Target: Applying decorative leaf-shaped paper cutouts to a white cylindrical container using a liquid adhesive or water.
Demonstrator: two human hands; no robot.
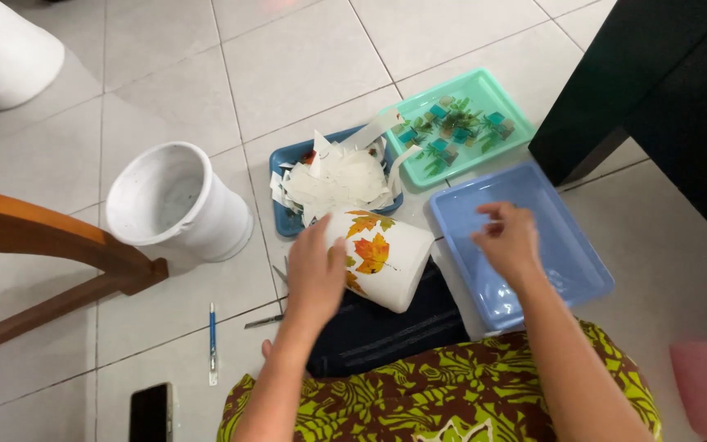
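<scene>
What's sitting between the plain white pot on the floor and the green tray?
In the head view, a dark blue tray heaped with torn white paper scraps lies between the plain white pot and the green tray.

Off to my side on the tiled floor point(304, 65) stands a plain white pot point(177, 200). A blue pen point(213, 342) and a dark phone point(151, 412) lie nearer me, beside a wooden chair frame point(42, 245).
</scene>
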